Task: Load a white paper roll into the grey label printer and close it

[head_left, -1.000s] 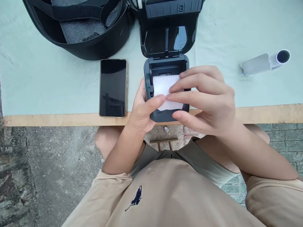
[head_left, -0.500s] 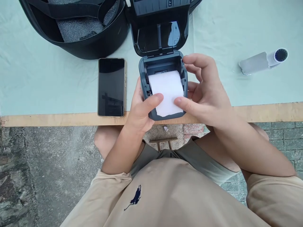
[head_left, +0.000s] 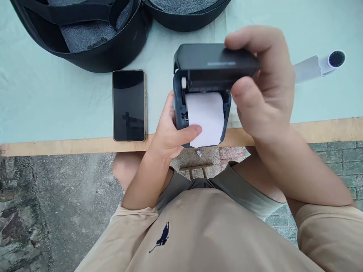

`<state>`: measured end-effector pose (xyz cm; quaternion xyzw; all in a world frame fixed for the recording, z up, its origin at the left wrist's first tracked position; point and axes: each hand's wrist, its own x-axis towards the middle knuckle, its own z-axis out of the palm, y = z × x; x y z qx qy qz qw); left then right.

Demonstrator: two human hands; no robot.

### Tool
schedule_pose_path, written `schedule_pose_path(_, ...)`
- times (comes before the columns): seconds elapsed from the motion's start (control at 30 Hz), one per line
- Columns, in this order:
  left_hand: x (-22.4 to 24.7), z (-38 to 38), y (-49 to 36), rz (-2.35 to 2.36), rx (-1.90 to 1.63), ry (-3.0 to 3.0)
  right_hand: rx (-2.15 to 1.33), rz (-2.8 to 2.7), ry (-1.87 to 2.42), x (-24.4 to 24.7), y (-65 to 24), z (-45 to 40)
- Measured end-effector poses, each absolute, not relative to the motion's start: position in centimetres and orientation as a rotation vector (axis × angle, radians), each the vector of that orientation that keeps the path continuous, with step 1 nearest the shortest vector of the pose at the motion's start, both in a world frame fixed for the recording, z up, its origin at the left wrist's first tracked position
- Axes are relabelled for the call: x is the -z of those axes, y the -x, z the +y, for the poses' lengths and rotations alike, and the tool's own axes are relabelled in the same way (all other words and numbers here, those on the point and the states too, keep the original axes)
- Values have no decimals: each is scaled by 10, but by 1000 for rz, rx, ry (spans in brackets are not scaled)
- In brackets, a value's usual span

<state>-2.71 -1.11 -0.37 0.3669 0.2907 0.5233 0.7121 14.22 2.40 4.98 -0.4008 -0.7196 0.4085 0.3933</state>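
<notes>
A small dark label printer (head_left: 178, 109) is held over the table's front edge, a white paper roll (head_left: 208, 113) inside it. My left hand (head_left: 170, 136) grips the printer's body from the left, its thumb lying on the loose end of the paper. The printer's black lid (head_left: 210, 56) stands partly raised over the back of the roll. My right hand (head_left: 266, 83) grasps the lid's right side, with thumb below and index finger on top; the fingers behind are partly hidden.
A phone (head_left: 129, 105) lies left of the printer. Behind are an open black zip case (head_left: 104, 56) and its second half (head_left: 187, 22), both with grey foam. A partly unrolled paper roll (head_left: 317, 66) lies to the right. The wooden table edge (head_left: 56, 146) runs in front.
My right hand has left the paper and printer side and taken hold of the lid. The lid has swung forward and down from wide open. My left hand still holds the printer.
</notes>
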Motion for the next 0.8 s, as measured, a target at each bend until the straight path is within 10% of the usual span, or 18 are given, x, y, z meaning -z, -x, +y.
schedule_pose_path(0.8,-19,-16,17,757,-1227,-653,-1485,-1690,961,-45,-145,16)
